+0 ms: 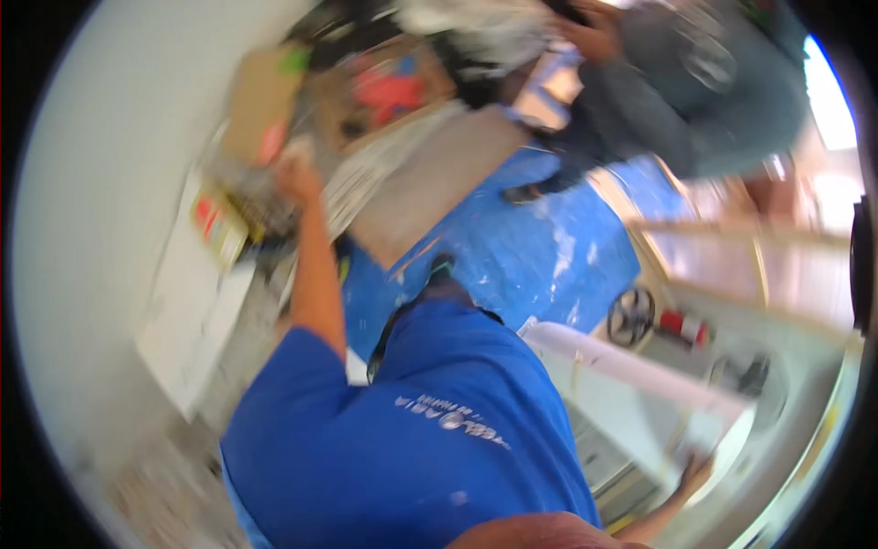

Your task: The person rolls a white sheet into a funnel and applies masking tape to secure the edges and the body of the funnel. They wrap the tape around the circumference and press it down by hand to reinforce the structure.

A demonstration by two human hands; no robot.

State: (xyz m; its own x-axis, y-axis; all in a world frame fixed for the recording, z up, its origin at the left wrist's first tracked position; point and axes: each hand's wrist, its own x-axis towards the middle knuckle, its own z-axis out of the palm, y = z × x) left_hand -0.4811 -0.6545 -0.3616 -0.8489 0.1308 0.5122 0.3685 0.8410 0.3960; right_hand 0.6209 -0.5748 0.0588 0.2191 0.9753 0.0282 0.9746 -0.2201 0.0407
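Note:
My left arm stretches out to the left, and my left hand (297,174) is beside a brown cardboard piece (261,96) with a small red-orange patch near the fingers. Motion smears these fingers, so their grip does not show. Below that hand stands a yellowish container (219,227) with a red label. At the lower right, my right hand (697,474) is closed on a small pale square thing (701,434), too blurred to name exactly. It lies against the end of a long white curved panel (631,380).
Blue sheeting (540,247) covers the floor. A person in dark clothes (722,101) bends over at the upper right. A box (384,87) holds red items. A brown board (448,183) lies ahead; a wheel-like black thing (631,316) and a red cylinder (684,327) are at right.

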